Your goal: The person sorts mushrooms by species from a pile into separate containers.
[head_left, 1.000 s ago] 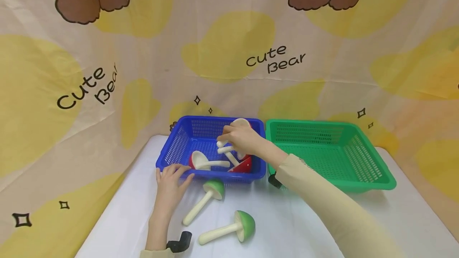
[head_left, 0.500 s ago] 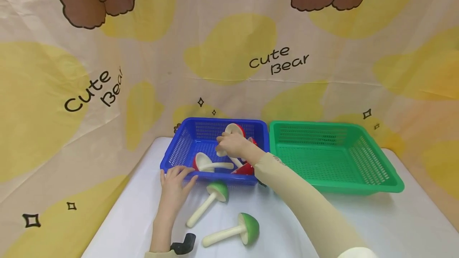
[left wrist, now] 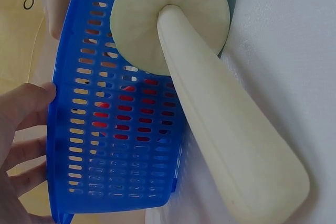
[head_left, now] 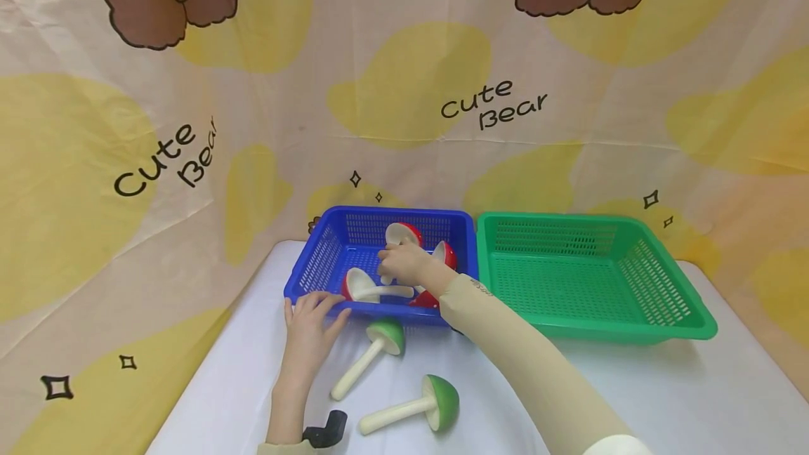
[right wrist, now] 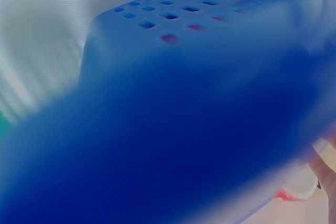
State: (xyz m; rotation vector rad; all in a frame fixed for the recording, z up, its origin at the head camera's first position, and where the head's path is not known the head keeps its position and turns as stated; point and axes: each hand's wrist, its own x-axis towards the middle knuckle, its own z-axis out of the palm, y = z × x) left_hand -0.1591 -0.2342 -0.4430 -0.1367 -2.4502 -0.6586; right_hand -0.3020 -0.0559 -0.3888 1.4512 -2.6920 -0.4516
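A toy mushroom with a red cap and white underside is held by its stem in my right hand, inside the blue basket. The fingers partly hide that stem. My left hand rests on the basket's front left rim, its fingers lying over the edge; the left wrist view shows fingertips against the blue rim. Other red-capped mushrooms lie in the basket, one with a pale stem at the front and another cap on the right, partly behind the right hand.
Two green-capped mushrooms lie on the white table before the basket, one near the rim and another closer. A green basket stands right beside the blue one. A printed cloth hangs behind. The right wrist view is mostly blurred basket wall.
My right hand has moved left and slightly toward the front inside the blue basket, carrying the red-capped mushroom leftward. The left hand keeps its place on the rim.
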